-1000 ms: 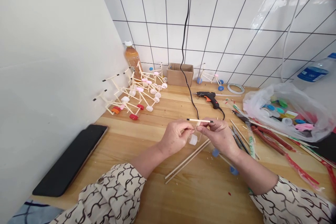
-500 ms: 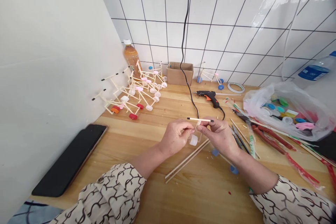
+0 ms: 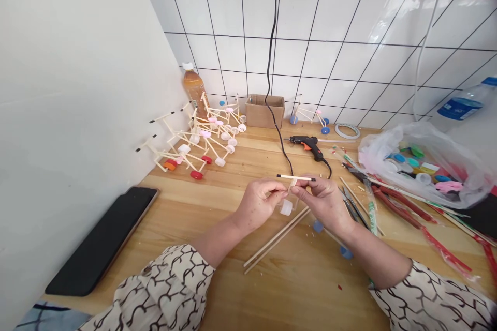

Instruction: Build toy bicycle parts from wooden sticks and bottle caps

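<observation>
Left hand [image 3: 259,204] and right hand [image 3: 324,204]: close together, fingertips pinching stick frame [image 3: 294,183] | look: pale crossbar [image 3: 296,178], black ends, whitish cap [image 3: 286,207] below, joint partly finger-hidden | place: between hands, over wooden table [image 3: 272,300]

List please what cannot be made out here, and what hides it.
Head view: the gripped part of the stick frame, covered by the left hand and the right hand.
Head view: the floor of the cardboard box, behind its front wall.
Head view: print on the amber bottle, too small.
</observation>
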The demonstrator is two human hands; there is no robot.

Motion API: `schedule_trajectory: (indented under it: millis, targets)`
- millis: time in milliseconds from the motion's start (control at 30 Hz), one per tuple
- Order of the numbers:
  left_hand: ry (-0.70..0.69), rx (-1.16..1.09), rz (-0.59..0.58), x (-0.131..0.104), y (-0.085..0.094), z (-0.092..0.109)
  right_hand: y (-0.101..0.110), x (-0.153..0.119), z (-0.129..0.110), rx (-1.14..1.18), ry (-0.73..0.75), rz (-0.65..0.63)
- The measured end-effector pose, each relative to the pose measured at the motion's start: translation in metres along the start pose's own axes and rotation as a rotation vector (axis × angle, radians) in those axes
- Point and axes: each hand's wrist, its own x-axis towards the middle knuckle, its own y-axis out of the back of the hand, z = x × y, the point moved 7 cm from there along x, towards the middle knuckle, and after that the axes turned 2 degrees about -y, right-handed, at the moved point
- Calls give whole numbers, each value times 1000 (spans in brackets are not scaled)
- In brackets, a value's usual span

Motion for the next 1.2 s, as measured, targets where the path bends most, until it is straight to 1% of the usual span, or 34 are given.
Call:
schedule_trajectory:
  millis: [200,367,500,567,667,767,833,933,1067,1200]
  targets:
    - [3,-13,1,-1,0,-1,-1,0,-1,-24,0,5]
    - [22,-24,11,-2,1,0,-3,-1,4,9,-16,20]
    - [40,-34,-2,-1,2,2,-3,-1,5,22,-28,18]
    - [53,-31,-13,0,2,2,-3,0,5,37,-40,-1]
    - [82,-50,-23,0,2,0,-4,1,4,76,-78,-64]
    - [114,-68,-15,0,4,-4,1,3,6,102,-105,-56]
    - [129,-67,-8,1,5,-6,6,4,9,82,-134,-35]
    - [147,-67,13,1,7,-8,7,4,12,4,-179,-55]
    - [181,-80,30,1,9,-10,2,5,7,-95,-156,-114]
    - [214,-88,8,0,8,-12,-1,4,5,-149,-153,-116]
